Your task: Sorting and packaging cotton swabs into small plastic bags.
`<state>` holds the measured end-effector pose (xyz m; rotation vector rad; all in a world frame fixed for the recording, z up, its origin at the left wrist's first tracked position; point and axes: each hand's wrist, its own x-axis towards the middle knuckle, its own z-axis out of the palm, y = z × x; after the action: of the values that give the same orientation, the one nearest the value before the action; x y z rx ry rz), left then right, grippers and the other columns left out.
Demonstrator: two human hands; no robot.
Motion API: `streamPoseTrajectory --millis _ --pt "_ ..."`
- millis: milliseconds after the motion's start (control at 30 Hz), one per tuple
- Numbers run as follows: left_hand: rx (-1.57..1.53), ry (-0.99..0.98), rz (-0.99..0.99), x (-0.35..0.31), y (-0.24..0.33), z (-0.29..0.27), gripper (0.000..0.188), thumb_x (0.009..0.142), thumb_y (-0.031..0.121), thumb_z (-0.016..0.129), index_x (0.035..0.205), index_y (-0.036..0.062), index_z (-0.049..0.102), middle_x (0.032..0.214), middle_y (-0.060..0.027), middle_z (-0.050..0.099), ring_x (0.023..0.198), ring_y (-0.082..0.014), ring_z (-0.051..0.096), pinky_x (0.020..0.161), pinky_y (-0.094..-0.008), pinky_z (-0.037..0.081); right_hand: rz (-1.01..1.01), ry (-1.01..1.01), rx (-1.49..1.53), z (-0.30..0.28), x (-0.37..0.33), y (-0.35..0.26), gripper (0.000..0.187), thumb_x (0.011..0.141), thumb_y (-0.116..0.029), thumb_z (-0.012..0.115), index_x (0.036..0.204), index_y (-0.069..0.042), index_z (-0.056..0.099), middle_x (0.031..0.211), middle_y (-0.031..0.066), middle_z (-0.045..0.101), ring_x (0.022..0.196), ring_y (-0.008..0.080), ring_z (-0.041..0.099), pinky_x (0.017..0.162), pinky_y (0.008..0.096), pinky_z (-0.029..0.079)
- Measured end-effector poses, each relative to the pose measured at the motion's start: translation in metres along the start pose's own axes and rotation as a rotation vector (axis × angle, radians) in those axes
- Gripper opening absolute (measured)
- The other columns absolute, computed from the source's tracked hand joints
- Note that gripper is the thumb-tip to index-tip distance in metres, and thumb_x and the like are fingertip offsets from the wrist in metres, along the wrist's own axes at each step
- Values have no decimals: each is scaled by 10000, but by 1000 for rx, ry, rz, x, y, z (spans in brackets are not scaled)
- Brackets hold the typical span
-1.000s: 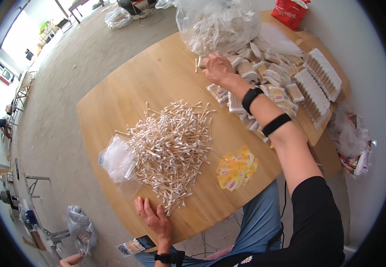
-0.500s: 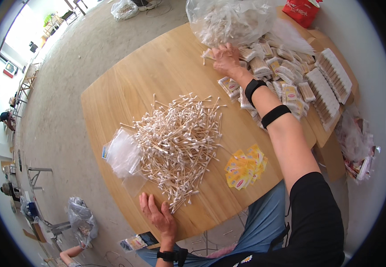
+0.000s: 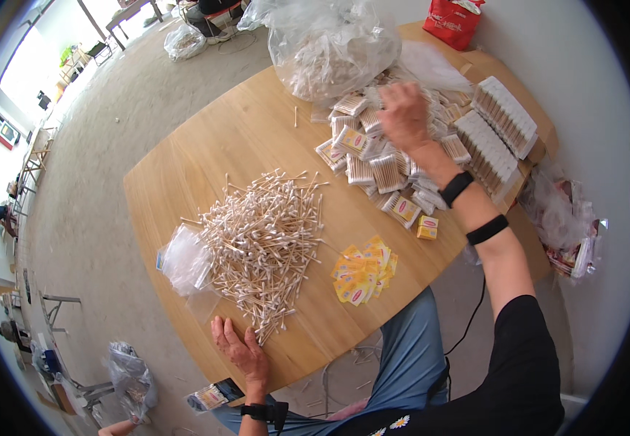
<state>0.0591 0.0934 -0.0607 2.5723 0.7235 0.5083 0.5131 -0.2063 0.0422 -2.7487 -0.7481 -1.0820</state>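
Note:
My left hand (image 3: 241, 354) lies flat on the near edge of the wooden table, fingers stretched out, just below a big loose heap of cotton swabs (image 3: 260, 251). Over a pile of small packs of cotton swabs (image 3: 386, 173) at the right is my right hand (image 3: 404, 122), its fingers bent and smeared by motion. Whether it holds anything cannot be made out. Clear plastic bags (image 3: 187, 265) lie against the heap's left side. To the heap's right, yellow printed cards (image 3: 364, 272) are fanned out. A lone cotton swab (image 3: 296, 116) rests on the far tabletop.
A large clear bag of swabs (image 3: 333, 54) stands at the far edge, left of a red bag (image 3: 453, 23). Swab bundles in rows (image 3: 505, 116) lie at the right. A pack (image 3: 209, 397) sits by the near left edge. Bagged scraps (image 3: 569, 225) hang beside the table.
My right hand has moved right, from the far left edge of the pack pile to above its middle. My left hand stays by the heap. The whole view has shifted somewhat.

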Motion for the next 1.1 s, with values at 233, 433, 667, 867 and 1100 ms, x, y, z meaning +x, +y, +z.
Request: streamPoseTrajectory --millis 233,433,667,867,1100 --pt "9 12 8 -2 -4 5 444 931 142 610 1322 -43 512 1503 -227 416 1415 -412 355 1189 -490 258 -366 -244 -136 69 -38 -117 384 861 -204 575 1186 -17 658 1249 153 630 1307 330 486 1163 617 266" --pt "-6 4 -25 0 2 0 449 939 161 606 1327 -44 513 1508 -228 413 1416 -411 353 1189 -490 257 -290 -266 -271 82 -49 -85 398 894 -192 517 1213 10 644 1224 143 648 1379 295 447 1200 601 218" --pt "36 -6 -19 0 -6 0 462 932 155 613 1336 -41 505 1508 -229 414 1413 -414 357 1185 -495 258 -175 -487 -120 70 -29 -92 371 874 -216 587 1172 -4 647 1217 137 650 1341 292 480 1196 530 270" --pt "26 -21 -20 0 -2 2 491 912 166 645 1336 -42 510 1511 -238 408 1419 -418 352 1187 -496 260 9 -541 258 115 13 -140 581 958 -422 608 1445 -116 522 1532 216 398 1421 367 364 1165 524 283" --pt "14 -29 -27 2 10 -2 481 916 158 636 1337 -38 507 1498 -234 422 1415 -407 361 1184 -483 262 106 -509 315 143 26 -154 520 974 -407 580 1347 -44 593 1505 163 464 1426 310 384 1163 474 315"
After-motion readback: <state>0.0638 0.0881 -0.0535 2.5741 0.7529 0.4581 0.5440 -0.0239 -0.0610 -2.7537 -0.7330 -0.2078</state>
